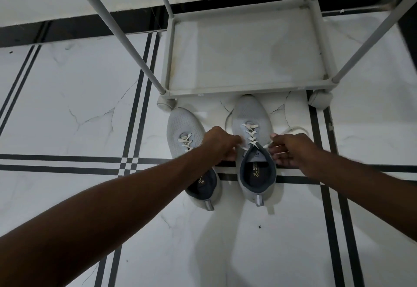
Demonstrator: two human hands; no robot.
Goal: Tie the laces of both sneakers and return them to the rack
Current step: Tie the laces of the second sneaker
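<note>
We are pinching lace ends: left hand (222, 143), right hand (291, 150), flanking right sneaker (253, 149); pulling evenly before crossing.

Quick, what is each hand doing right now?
Left hand: closed on a lace end of the right sneaker.
Right hand: closed on the other lace end.

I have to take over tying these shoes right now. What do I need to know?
Left hand: pinching one lace end of the right-side sneaker.
Right hand: pinching its other lace end.
Both sneakers stand on the floor in front of the rack; the left-side sneaker is partly under the left forearm.
Done: no knot visible on either shoe.
Left: tie both, then put them on the rack's bottom shelf.
</note>
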